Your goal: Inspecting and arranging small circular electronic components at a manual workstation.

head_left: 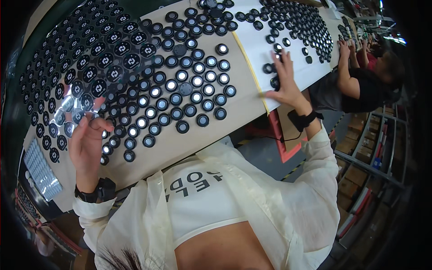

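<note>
Many round black caps (189,85) lie in rows on a brown cardboard sheet (180,144); several show shiny silver centres, others farther left carry white-marked black tops (112,49). My left hand (87,141) is pinched on a clear sheet of round silver stickers (67,110) at the left end of the rows. My right hand (283,81) is stretched out to the right, fingers spread flat on a white sheet (256,45), touching a few black caps (270,68) there.
A sheet of small silver discs (40,168) lies at the lower left. More black caps (301,22) cover the far white sheet. A co-worker in a black shirt (364,90) works at the right end. Shelves with boxes (360,171) stand to the right.
</note>
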